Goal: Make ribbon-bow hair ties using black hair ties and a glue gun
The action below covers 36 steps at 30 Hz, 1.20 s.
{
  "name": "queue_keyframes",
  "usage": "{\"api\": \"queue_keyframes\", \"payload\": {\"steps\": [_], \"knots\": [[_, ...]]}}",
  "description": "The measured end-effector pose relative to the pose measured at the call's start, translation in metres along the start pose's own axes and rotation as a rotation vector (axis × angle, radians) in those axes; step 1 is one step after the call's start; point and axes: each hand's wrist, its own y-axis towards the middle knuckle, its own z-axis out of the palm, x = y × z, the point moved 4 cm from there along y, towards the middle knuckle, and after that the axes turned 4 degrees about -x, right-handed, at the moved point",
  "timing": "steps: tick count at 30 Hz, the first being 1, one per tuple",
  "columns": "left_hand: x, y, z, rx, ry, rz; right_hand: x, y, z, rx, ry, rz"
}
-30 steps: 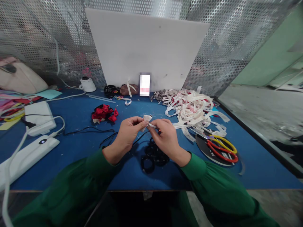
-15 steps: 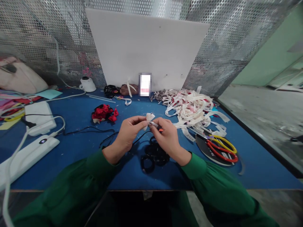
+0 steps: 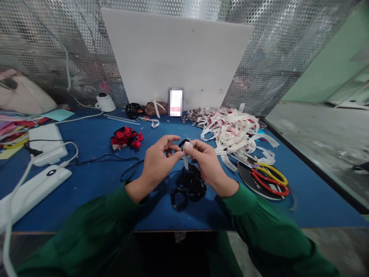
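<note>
A small white ribbon piece (image 3: 187,146) is pinched between the thumb and fingers of my right hand (image 3: 206,161), with a short tail hanging down. Beside it a black band (image 3: 183,143) shows between my two hands. My left hand (image 3: 160,159) has its thumb tip at the band and ribbon, its index finger lifted above; what exactly its fingers grip is too small to tell. Just below the hands lie several black hair bands (image 3: 190,184) on the blue table (image 3: 100,184).
Red fabric pieces (image 3: 126,137) lie left of centre. A ribbon heap (image 3: 230,127) spreads at the right, above red- and yellow-handled scissors (image 3: 271,179) on a black disc. White power strip (image 3: 34,192), cables and a white cup (image 3: 105,103) stand left. A lit screen (image 3: 175,103) leans behind.
The white ribbon has shifted slightly right and turned, its tail now hanging. A black band now shows at the fingertips. My left index finger has lifted away from the ribbon.
</note>
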Motion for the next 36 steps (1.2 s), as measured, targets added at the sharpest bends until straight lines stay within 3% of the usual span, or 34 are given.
{"api": "queue_keyframes", "payload": {"steps": [5,10,36], "knots": [[-0.0050,-0.0023,0.0002,0.012,-0.004,0.092,0.0003,0.0006,-0.0010,-0.049,0.152,-0.013],[-0.0050,-0.0014,-0.0021,-0.058,-0.010,0.122,-0.0022,0.0003,-0.0017,-0.043,0.214,-0.002],[-0.0068,-0.0034,-0.0002,-0.043,-0.032,0.109,0.0012,-0.0035,0.0002,-0.083,0.133,-0.073]]}}
